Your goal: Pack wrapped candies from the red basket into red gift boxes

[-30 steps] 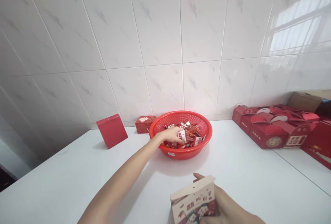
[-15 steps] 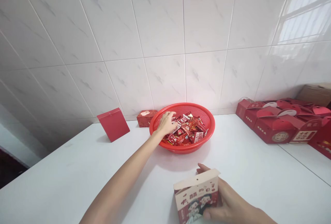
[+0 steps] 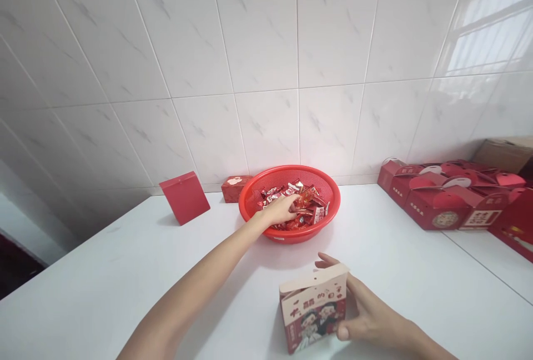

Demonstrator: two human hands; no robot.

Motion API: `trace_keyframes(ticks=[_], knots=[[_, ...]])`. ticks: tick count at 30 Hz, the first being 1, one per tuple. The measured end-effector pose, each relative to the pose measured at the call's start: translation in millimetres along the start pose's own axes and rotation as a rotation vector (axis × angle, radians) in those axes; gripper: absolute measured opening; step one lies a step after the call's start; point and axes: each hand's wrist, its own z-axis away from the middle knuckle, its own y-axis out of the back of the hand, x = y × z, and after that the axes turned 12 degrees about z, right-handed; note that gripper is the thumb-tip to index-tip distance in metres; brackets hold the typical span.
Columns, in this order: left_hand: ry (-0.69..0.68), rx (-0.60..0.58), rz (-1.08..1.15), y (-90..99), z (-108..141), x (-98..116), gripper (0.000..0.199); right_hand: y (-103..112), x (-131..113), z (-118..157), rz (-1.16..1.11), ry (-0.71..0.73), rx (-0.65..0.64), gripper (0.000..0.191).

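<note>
My left hand (image 3: 282, 210) reaches into a red plastic colander (image 3: 291, 235) of wrapped candies (image 3: 312, 199). Its fingers are apart and touch the candies; the tips are partly hidden among the wrappers. Nearer me, a small cream-and-red gift box (image 3: 314, 310) with a printed cartoon couple stands on the table, its cream top flap a little raised. Around the right side of this box is my right hand (image 3: 362, 310), loosely spread, with fingers stretched behind it and the thumb by its lower right edge. Whether the fingers behind press on the box is hidden.
A red folded card or box (image 3: 186, 198) stands at the left of the white table (image 3: 125, 271). Behind the colander sits a small red patterned box (image 3: 235, 189). Several red gift boxes (image 3: 437, 204) crowd the right side, with a brown carton (image 3: 503, 155) behind. A tiled wall (image 3: 266, 60) borders the back.
My left hand has moved right and down, deeper among the candies. The gift box now stands more fully in view, and my right thumb has slid off its front face to the edge.
</note>
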Motion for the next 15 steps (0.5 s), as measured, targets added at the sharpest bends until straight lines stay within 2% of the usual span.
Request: trace_keyframes(ticks=[3,5,9,13,15], knots=[[-0.004,0.06,0.006,-3.7,4.3,6.6,0.03,0.5,-3.7,0.0,0.021,0.014,-0.006,0.125],[-0.007,0.124,0.037,-5.0,6.1,10.9,0.021,2.1,-6.0,-0.2,0.066,0.027,-0.017,0.124],[-0.006,0.242,0.138,-4.7,5.9,16.8,0.021,3.9,-11.5,-0.7,0.065,0.05,-0.046,0.121],[-0.009,0.283,0.217,-6.2,6.3,22.5,0.02,3.5,-14.3,1.0,0.026,0.065,-0.057,0.116],[0.005,0.289,0.291,-7.8,8.1,27.2,0.021,5.5,-13.7,1.4,0.053,0.062,-0.022,0.107]])
